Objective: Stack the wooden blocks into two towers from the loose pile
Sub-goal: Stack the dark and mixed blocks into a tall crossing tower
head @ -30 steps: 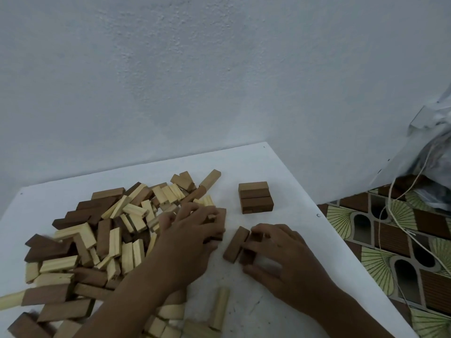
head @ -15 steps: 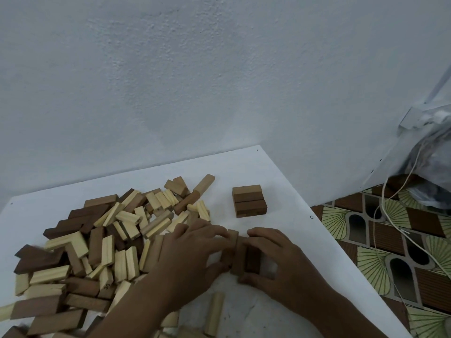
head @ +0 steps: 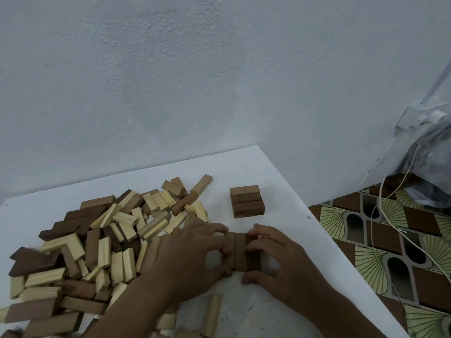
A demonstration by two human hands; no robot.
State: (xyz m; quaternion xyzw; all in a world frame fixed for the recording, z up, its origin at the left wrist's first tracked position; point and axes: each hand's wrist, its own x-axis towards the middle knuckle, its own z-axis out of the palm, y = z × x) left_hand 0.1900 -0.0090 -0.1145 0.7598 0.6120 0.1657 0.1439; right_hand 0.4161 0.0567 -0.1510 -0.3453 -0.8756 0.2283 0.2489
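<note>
Wooden blocks, three dark ones (head: 240, 251), now sit squeezed side by side between the left hand (head: 195, 254) and right hand (head: 280, 262), which a second ago were apart with the pieces loose. Fingers and thumbs of both hands curl round the row's ends, forming what looks like a second tower's base; the started stack (head: 247, 200) stands just beyond the grip, the loose pile (head: 97, 240) to its left.

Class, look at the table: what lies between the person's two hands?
In the head view, a row of dark blocks lies side by side, pressed between the left hand and right hand.

Matt wooden blocks (head: 97, 252) on a smooth white table (head: 280, 191).
</note>
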